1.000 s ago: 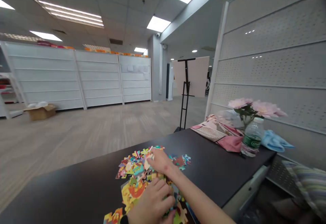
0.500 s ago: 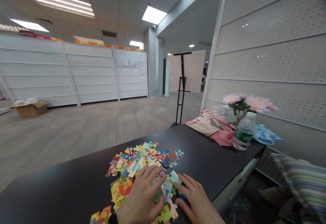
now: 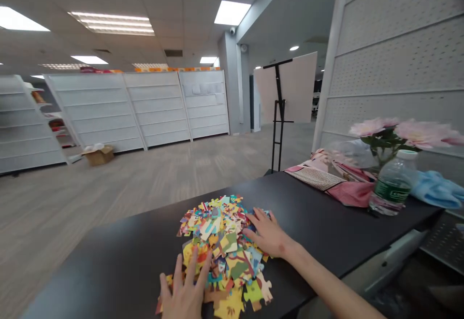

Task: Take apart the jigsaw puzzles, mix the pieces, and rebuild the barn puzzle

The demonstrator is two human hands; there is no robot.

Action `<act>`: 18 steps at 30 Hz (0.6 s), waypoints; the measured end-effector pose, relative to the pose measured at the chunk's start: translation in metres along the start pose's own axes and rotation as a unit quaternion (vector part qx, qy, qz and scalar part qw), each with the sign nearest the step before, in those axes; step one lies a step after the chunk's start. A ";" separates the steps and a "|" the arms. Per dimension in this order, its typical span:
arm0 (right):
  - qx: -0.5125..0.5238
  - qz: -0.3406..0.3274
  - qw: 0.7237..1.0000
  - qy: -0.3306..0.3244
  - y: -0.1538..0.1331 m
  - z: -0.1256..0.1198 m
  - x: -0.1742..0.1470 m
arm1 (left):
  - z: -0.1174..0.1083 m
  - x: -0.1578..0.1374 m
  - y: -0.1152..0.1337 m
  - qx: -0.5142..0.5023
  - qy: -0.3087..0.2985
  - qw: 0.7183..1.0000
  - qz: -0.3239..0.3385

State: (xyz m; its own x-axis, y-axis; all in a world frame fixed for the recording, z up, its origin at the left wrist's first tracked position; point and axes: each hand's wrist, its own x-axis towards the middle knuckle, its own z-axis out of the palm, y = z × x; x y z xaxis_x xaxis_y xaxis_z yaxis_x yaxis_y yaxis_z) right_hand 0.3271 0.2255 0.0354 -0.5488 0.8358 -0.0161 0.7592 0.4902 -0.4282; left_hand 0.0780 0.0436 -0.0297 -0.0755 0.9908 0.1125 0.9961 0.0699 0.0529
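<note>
A heap of colourful jigsaw puzzle pieces (image 3: 232,256) lies on the dark table (image 3: 126,256), many of them overlapping. My left hand (image 3: 186,287) rests at the near left side of the heap, its fingers spread over yellow and orange pieces. At the heap's far right edge is my right hand (image 3: 266,232), palm down with fingers stretched out, touching or just above pieces there. Some pieces are hidden under both hands. Neither hand grips a piece that I can see.
A water bottle (image 3: 393,183) stands at the table's right, beside pink flowers (image 3: 384,133), a pink cloth (image 3: 351,191) and a light blue cloth (image 3: 438,188). Beyond the table stand a black easel (image 3: 278,116), white shelving (image 3: 159,111) and a cardboard box (image 3: 97,155) on the floor.
My hands have moved apart: the left toward the near left side, the right outward to the far right edge. More of the middle pieces show. The view has turned left.
</note>
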 end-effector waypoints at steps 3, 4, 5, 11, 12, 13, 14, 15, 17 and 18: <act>0.004 -0.017 1.000 0.011 -0.003 -0.001 -0.032 | -0.017 -0.002 -0.024 -0.013 -0.027 0.998 -0.064; 0.004 -0.021 1.000 0.021 -0.003 0.002 -0.046 | -0.022 -0.003 -0.031 -0.015 -0.040 0.995 -0.088; 0.003 -0.026 0.999 0.028 -0.004 0.006 -0.059 | -0.026 -0.004 -0.036 -0.018 -0.057 0.992 -0.107; 0.004 -0.079 0.997 0.017 -0.025 0.062 -0.105 | -0.043 0.001 -0.047 -0.074 -0.100 0.991 -0.042; 0.006 -0.084 0.996 0.025 -0.030 0.069 -0.105 | -0.045 0.006 -0.049 -0.091 -0.098 0.991 -0.014; 0.007 -0.088 0.995 0.038 -0.035 0.075 -0.105 | -0.047 0.012 -0.052 -0.105 -0.096 0.990 0.019; 0.009 -0.096 0.994 0.055 -0.039 0.078 -0.103 | -0.048 0.019 -0.057 -0.115 -0.095 0.987 0.057; 0.011 -0.110 0.991 0.069 -0.043 0.080 -0.102 | -0.048 0.026 -0.062 -0.121 -0.094 0.984 0.096; 0.014 -0.153 0.984 0.092 -0.046 0.083 -0.099 | -0.048 0.041 -0.075 -0.129 -0.086 0.977 0.149; 0.012 -0.175 0.979 0.103 -0.046 0.084 -0.097 | -0.046 0.048 -0.082 -0.140 -0.075 0.975 0.157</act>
State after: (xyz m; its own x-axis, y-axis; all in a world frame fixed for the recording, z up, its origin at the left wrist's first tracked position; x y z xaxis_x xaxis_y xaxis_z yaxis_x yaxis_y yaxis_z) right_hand 0.3164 0.1014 -0.0190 -0.6892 0.6515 0.3169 0.5278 0.7512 -0.3965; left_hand -0.0090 0.0802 0.0170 0.2594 0.9655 0.0217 0.9161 -0.2531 0.3109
